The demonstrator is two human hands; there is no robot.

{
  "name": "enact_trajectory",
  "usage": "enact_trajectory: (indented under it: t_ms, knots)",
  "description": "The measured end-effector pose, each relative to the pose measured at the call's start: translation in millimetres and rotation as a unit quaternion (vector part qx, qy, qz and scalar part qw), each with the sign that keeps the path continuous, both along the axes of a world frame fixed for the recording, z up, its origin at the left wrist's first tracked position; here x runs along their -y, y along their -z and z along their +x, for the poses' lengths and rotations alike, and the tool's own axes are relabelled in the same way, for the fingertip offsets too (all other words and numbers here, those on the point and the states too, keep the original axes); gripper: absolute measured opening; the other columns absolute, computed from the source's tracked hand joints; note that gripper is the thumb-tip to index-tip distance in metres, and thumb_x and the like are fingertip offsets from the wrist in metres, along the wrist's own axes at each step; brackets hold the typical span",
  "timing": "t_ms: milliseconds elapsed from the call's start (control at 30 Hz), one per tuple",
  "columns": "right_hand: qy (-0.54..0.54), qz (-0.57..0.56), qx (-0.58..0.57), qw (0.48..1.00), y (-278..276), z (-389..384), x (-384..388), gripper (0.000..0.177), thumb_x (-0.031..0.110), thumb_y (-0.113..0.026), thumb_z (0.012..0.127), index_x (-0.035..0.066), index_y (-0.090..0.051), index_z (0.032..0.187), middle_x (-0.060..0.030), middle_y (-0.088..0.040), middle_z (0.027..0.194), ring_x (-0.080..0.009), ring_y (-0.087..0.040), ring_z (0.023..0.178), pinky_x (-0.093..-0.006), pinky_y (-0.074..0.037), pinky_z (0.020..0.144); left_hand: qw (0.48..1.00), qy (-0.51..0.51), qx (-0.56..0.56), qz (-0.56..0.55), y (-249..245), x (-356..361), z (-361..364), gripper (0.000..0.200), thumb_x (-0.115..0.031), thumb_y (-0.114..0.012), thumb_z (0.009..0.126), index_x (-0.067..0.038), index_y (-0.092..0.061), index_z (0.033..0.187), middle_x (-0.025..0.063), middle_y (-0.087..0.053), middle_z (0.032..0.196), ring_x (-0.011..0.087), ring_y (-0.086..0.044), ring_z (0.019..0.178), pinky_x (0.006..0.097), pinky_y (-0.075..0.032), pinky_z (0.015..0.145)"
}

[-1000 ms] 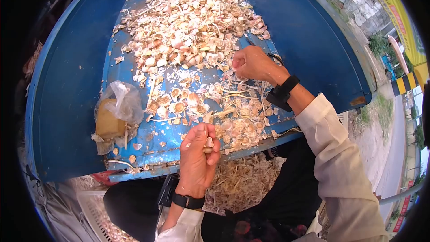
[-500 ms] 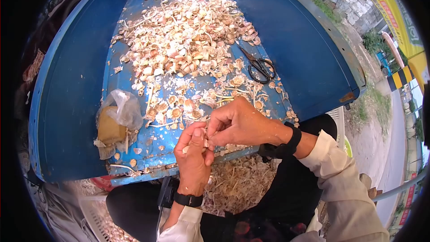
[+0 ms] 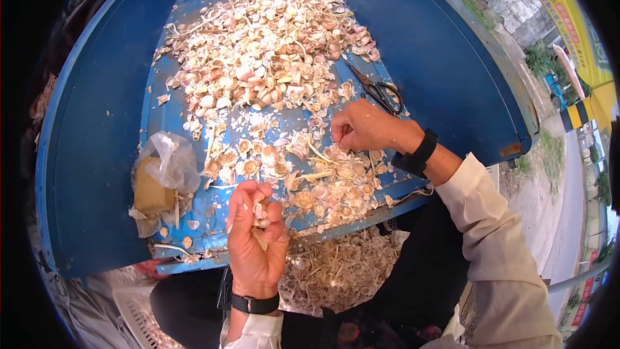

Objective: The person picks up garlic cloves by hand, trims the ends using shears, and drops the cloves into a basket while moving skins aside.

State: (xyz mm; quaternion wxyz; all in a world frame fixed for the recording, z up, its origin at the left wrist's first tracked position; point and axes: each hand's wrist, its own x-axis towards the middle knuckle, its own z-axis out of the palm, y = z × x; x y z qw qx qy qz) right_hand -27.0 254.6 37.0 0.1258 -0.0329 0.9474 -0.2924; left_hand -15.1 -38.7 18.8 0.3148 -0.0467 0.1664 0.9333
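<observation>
My left hand (image 3: 254, 239) is closed around several garlic cloves (image 3: 259, 211) just above the near edge of the blue metal surface (image 3: 181, 123). My right hand (image 3: 365, 126) hovers over scattered garlic skins (image 3: 329, 184), fingers pinched together near a piece; I cannot tell whether it grips anything. A large pile of garlic cloves and skins (image 3: 265, 52) covers the far part of the surface. Black scissors (image 3: 381, 90) lie just beyond my right hand.
A crumpled clear plastic bag with a yellowish block (image 3: 158, 178) sits at the left. Peeled skins lie heaped on my lap (image 3: 336, 265). A white slatted crate (image 3: 139, 313) is at the lower left. The blue raised walls (image 3: 452, 58) enclose the surface; a road runs at right.
My right hand has left my left hand and moved up and right over the skins. My left hand has dropped slightly, turned and closed on the cloves.
</observation>
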Motion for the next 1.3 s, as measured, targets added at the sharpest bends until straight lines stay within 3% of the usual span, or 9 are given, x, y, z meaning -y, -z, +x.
enact_trajectory:
  t_ms: [133,200,233,367,500,767,933,1100,1300]
  knots:
    - [-0.018,-0.059,0.051,0.997,-22,-8,14,0.015,0.011,-0.074,0.075,0.001,-0.07,0.086,-0.0109,-0.069,0.078,-0.0199,-0.067,0.072,-0.0337,-0.051,0.069,0.998,-0.027,0.008,-0.049,-13,1,-4,0.039,-0.038,-0.048,0.1,-0.002,-0.057,0.111,0.0118,-0.06,0.101,0.0174,-0.06,0.078,0.0185,-0.049,0.052]
    - [0.085,0.077,-0.204,0.972,-3,-38,-15,0.015,0.006,-0.07,0.075,0.0,-0.07,0.088,-0.013,-0.069,0.088,-0.025,-0.066,0.079,-0.0352,-0.051,0.071,0.998,-0.028,0.024,-0.059,-20,-1,-3,0.047,-0.045,-0.044,0.1,-0.002,-0.06,0.107,0.0128,-0.061,0.1,0.0192,-0.062,0.078,0.0197,-0.05,0.054]
    - [0.095,0.075,-0.182,0.976,0,-46,-19,0.015,0.002,-0.066,0.075,-0.001,-0.069,0.089,-0.0145,-0.067,0.094,-0.0287,-0.064,0.084,-0.0366,-0.051,0.073,0.997,-0.029,0.038,-0.067,-23,-2,-3,0.055,-0.052,-0.041,0.099,-0.001,-0.062,0.102,0.0138,-0.062,0.098,0.0211,-0.063,0.079,0.021,-0.052,0.056]
    - [-0.014,0.031,0.035,0.999,2,-44,-14,0.016,0.002,-0.064,0.074,-0.001,-0.069,0.089,-0.0157,-0.067,0.09,-0.0273,-0.066,0.084,-0.0382,-0.05,0.073,0.993,-0.027,0.065,-0.095,-21,0,-5,0.048,-0.044,-0.046,0.1,0.0,-0.063,0.097,0.0156,-0.06,0.1,0.0224,-0.061,0.077,0.0221,-0.054,0.053]
    - [0.099,0.081,-0.138,0.982,-2,-70,-10,0.015,0.004,-0.064,0.076,0.0,-0.07,0.089,-0.0137,-0.07,0.082,-0.0258,-0.066,0.075,-0.0372,-0.051,0.068,0.994,0.0,0.091,-0.055,-6,0,-1,0.028,-0.027,-0.044,0.103,-0.002,-0.057,0.1,0.0119,-0.056,0.1,0.0167,-0.055,0.071,0.0197,-0.05,0.052]
    - [0.058,0.079,-0.137,0.986,24,-87,-5,0.012,0.005,-0.067,0.079,0.0,-0.065,0.089,-0.0115,-0.067,0.079,-0.0209,-0.065,0.071,-0.0332,-0.05,0.063,0.996,0.008,0.071,-0.045,-5,-2,2,0.025,-0.025,-0.047,0.102,-0.002,-0.056,0.101,0.0109,-0.056,0.101,0.015,-0.054,0.07,0.0188,-0.046,0.051]
    - [0.179,-0.373,0.023,0.91,12,-42,0,0.018,0.01,-0.07,0.086,0.005,-0.062,0.102,-0.0042,-0.067,0.086,-0.0106,-0.064,0.077,-0.0235,-0.052,0.063,0.994,0.012,0.08,-0.075,-8,-1,6,0.025,-0.026,-0.048,0.101,-0.003,-0.056,0.101,0.0103,-0.055,0.1,0.0135,-0.052,0.069,0.0183,-0.044,0.05]
    - [0.085,-0.481,0.03,0.872,-16,-5,45,0.021,0.015,-0.072,0.086,0.003,-0.065,0.102,-0.0049,-0.068,0.09,-0.0129,-0.067,0.079,-0.0269,-0.055,0.065,0.992,0.032,0.061,-0.107,-3,-1,10,0.037,-0.039,-0.046,0.1,-0.004,-0.058,0.102,0.0087,-0.059,0.095,0.0135,-0.055,0.07,0.0202,-0.045,0.05]
    - [-0.117,-0.208,-0.107,0.965,-63,36,120,0.02,0.013,-0.075,0.082,0.001,-0.07,0.097,-0.0053,-0.068,0.089,-0.008,-0.063,0.076,-0.0243,-0.053,0.064,0.973,0.039,0.147,-0.171,-22,-15,18,0.052,-0.048,-0.036,0.101,-0.003,-0.061,0.104,0.008,-0.066,0.094,0.0162,-0.064,0.073,0.0251,-0.053,0.051]
